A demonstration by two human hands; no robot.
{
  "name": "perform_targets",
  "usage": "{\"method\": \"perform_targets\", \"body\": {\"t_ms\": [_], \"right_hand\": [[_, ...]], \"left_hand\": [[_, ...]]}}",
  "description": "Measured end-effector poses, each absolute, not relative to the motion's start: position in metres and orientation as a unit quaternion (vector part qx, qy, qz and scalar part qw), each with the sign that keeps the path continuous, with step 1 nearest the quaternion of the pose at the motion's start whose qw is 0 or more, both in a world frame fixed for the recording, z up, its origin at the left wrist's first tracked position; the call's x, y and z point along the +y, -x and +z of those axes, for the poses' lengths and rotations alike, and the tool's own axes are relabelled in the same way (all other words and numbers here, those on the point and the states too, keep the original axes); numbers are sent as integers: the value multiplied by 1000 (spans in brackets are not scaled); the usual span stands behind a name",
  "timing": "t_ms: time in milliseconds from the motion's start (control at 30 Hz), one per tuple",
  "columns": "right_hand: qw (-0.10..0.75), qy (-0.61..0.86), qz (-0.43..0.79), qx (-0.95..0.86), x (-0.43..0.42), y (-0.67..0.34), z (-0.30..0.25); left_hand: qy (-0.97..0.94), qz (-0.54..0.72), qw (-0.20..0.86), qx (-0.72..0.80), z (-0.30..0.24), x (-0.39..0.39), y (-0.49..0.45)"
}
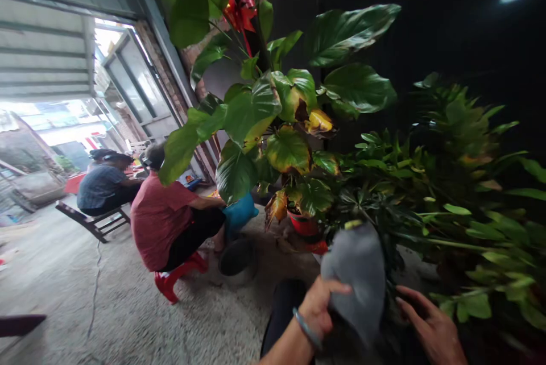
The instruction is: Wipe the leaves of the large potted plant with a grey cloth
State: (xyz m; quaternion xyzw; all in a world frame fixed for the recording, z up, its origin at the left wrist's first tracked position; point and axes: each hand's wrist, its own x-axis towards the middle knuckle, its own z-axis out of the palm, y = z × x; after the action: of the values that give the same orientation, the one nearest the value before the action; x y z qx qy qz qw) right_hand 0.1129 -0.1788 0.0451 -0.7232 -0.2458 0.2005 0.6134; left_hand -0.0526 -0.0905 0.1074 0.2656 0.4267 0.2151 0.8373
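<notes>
Our L hand [318,305], w/ a bangle [306,328] on the wrist, is closed on the lower left edge of a grey cloth [356,274], thumb & fingers pinching it. The cloth hangs up in front of dark leaves, low in view & centre-right. Our R hand [426,325] lies just right of it, fingers stretched out & slack on the leaves, gripping nothing; can't tell if it touches the cloth.

Containers: a red pot [303,223] stands on the floor [128,308] behind the cloth and holds the big plant [273,115], w/ green & yellowing leaves and a red bow [241,12] near the top. A bushy plant [447,183] fills the right side; its pot is hidden.

Further left a person in a red shirt [160,220] sits on a red stool [170,282], back to us. Beyond, another person [100,186] sits on a bench [91,220].
</notes>
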Motion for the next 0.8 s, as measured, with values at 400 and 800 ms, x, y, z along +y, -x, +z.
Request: {"method": "perform_targets", "body": {"t_ms": [400, 800], "right_hand": [[615, 722, 201, -244, -177, -111, 40], [604, 719, 235, -251, -181, -119, 31]], "left_hand": [[-239, 363, 839, 327, 146, -55, 58], [-330, 264, 853, 305, 132, -81, 84]]}}
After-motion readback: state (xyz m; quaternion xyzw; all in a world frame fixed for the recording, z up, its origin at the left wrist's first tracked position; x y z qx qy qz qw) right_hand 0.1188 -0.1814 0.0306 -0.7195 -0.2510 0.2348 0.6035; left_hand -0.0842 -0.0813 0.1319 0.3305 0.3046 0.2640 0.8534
